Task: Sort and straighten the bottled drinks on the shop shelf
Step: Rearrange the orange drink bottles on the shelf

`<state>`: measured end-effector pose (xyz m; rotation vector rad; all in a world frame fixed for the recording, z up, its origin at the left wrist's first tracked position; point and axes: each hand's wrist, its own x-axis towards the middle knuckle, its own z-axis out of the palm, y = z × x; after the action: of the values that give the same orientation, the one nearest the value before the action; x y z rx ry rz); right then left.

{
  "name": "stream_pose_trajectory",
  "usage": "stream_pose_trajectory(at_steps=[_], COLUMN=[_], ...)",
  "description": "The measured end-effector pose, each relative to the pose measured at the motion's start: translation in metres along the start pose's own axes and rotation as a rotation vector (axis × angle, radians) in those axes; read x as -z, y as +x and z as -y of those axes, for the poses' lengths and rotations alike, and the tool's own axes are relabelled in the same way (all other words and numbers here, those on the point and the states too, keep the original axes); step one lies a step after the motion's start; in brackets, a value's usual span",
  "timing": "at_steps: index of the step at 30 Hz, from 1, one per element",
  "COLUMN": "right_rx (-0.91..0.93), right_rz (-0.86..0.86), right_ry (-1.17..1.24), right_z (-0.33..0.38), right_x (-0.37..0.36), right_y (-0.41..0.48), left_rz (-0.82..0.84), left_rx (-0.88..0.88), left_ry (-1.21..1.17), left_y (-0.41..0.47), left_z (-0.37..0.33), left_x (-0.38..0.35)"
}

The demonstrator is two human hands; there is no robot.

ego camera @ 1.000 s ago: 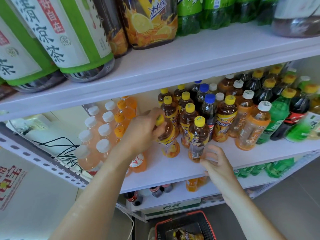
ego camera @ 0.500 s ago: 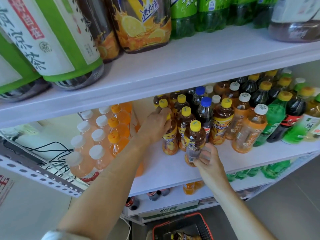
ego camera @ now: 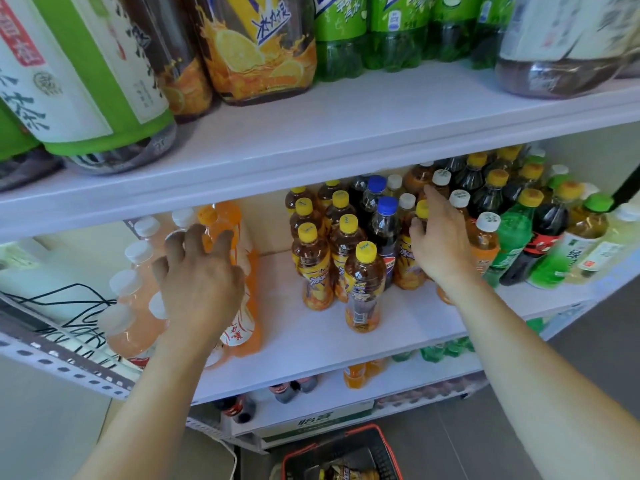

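Fingers [ego camera: 175,242] of the left hand [ego camera: 202,285]: spread wide and slightly bent, holding nothing, poised at the orange soda bottles [ego camera: 221,216] on the left part of the middle shelf [ego camera: 311,341]; actual contact cannot be told. Pale bottles with white caps [ego camera: 131,327] stand just beside these, towards the shelf's left end.

Fingers [ego camera: 431,197] of the right hand [ego camera: 441,247]: nearly straight and close together, pointing towards the back of the shelf, laid against a yellow-capped tea bottle [ego camera: 407,268], the thumb on its side; the fingertip reaches near a white-capped bottle [ego camera: 441,176] behind.

To the left of this hand, more tea bottles stand upright in rows, one front tea bottle [ego camera: 363,285] set forward of the rest, a blue-capped dark bottle [ego camera: 386,230] between them. A green bottle [ego camera: 512,237] and dark bottles stand to the right. Large bottles [ego camera: 263,46] fill the upper shelf. A red-rimmed basket [ego camera: 388,455] sits on the floor below.
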<state>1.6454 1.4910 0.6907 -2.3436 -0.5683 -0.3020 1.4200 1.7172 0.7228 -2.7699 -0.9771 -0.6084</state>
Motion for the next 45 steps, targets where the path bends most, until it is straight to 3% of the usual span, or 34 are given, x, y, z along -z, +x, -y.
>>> stream_pose_trajectory(at_steps=[2,4,8,13,16,21,27,36,42,44,45], right_rx=[0.019,-0.008,-0.045,0.068,0.098,0.162,0.386,0.535,0.524,0.563,0.565], right_rz=[0.106,0.127,0.172,0.113,0.145,0.447,0.364,0.382,0.397,0.282,0.195], right_ry=[-0.124,-0.203,-0.308,-0.367,-0.281,-0.027,0.048,-0.347,-0.470,-0.377,-0.221], right_z=[-0.004,-0.008,-0.005,0.011,0.034,0.077,0.110,0.115,0.114,0.111,0.111], right_x=[-0.003,-0.001,0.013,0.057,0.091,0.092,0.036,-0.020,-0.021,-0.019,-0.018], right_y=[0.013,0.017,0.006,-0.031,-0.044,-0.070,-0.078,-0.056,-0.049,-0.060,-0.069], left_rz=[0.155,0.204,0.183,0.133,0.082,0.170,0.148,-0.088,-0.107,-0.119,-0.116], left_rx=[0.036,0.007,-0.033,0.009,-0.002,0.027,-0.090,-0.133,-0.179,-0.192,-0.185], left_ry=[0.023,-0.010,-0.080,-0.182,-0.207,-0.229,-0.303,-0.543,-0.776,-0.895,-0.978], left_y=[-0.007,-0.011,-0.009,-0.012,-0.015,-0.011,-0.022,-0.034,-0.039,-0.040,-0.039], left_z=[0.007,0.012,0.021,0.029,0.032,0.033,0.022,0.024,0.023,0.026,0.027], left_x=[-0.007,-0.013,-0.018,-0.022,-0.022,-0.013,-0.003,0.040,0.074,0.081,0.084])
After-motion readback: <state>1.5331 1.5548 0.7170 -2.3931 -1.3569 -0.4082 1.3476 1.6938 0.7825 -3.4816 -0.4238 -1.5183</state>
